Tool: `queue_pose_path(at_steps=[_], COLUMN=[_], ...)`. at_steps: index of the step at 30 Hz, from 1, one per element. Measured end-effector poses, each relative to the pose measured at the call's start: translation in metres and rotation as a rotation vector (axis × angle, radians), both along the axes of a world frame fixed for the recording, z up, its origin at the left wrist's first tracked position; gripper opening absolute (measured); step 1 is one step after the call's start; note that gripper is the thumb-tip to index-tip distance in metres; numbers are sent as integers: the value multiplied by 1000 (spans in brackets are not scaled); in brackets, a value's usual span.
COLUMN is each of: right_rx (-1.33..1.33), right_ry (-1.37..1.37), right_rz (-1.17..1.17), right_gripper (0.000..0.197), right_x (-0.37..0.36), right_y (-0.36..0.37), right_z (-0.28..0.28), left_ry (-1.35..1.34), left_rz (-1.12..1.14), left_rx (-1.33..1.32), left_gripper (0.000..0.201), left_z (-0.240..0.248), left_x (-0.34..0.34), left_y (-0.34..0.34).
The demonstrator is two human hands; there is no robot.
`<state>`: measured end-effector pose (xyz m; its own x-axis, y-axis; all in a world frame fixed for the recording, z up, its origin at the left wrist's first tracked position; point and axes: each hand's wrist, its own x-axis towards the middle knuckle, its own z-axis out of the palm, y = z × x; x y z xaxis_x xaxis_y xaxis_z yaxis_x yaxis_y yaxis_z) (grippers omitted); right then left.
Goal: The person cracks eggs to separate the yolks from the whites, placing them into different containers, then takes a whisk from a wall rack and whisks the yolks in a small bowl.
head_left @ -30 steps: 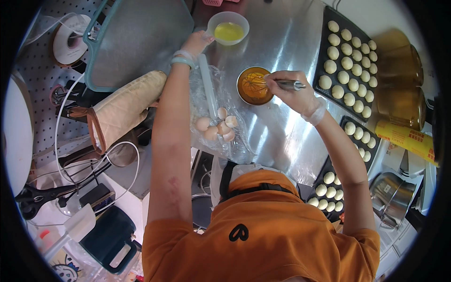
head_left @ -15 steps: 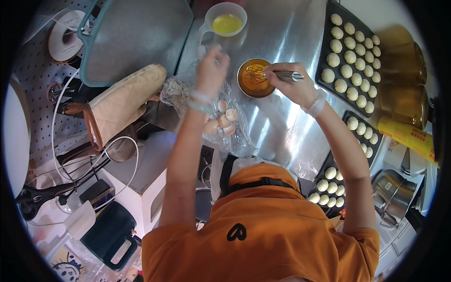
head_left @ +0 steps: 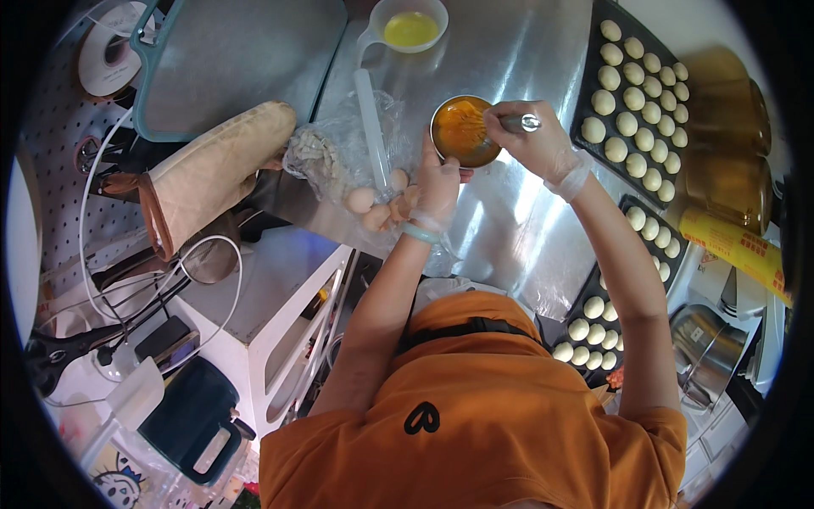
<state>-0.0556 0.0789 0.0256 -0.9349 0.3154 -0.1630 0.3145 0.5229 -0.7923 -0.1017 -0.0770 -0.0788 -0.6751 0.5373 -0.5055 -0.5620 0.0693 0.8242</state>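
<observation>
Head view: cupping bowl of yolk in left fingers, likely to brace it against stirring, while gripping whisk in right fingers.

Worn on the head, left one of a side-by-side fisheye pair; looks steeply down, upright and unmirrored; has orange shirt closest, at lower centre; catches left hand and right hand farther out, above mid-frame, over steel counter; spans wide, from perforated panel at left to yellow carton at right; bends straight edges toward the rim
</observation>
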Motion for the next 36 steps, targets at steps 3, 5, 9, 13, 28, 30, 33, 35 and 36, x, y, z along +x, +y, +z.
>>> queue_pose_path(at_steps=[3, 5, 9, 13, 28, 30, 33, 35, 36], right_rx=[-7, -173, 74, -94, -61, -14, -3, -92, -53], right_ry=[58, 130, -74, 185, 133, 26, -26, 97, 44], right_rz=[3, -86, 111, -87, -12, 36, 62, -14, 17], right_gripper=[23, 21, 21, 21, 22, 23, 22, 21, 22], right_x=[2, -4, 0, -1, 5, 5, 1, -2, -2], right_y=[-6, -4, 1, 0, 3, 3, 0, -3, -1], right_z=[-6, -9, 1, 2, 2, -1, 7, 5, 5], left_ry=[-21, 24, 3, 30, 84, 70, 100, 87, 81], left_rz=[-3, -46, -31, -24, -26, -17, -13, -15, -18], left_rx=[-31, -64, -78, -18, -34, -18, -8, -15, -19], left_gripper=[61, 64, 66, 68, 63, 63, 65, 62, 61], left_z=[-1, -2, 5, -5, -5, -5, -5, -3, -2], left_x=[0, -2, -3, -3, -3, -3, -6, -6, -6], left_y=[1, -2, 0, -5, -2, -3, -2, -3, -3])
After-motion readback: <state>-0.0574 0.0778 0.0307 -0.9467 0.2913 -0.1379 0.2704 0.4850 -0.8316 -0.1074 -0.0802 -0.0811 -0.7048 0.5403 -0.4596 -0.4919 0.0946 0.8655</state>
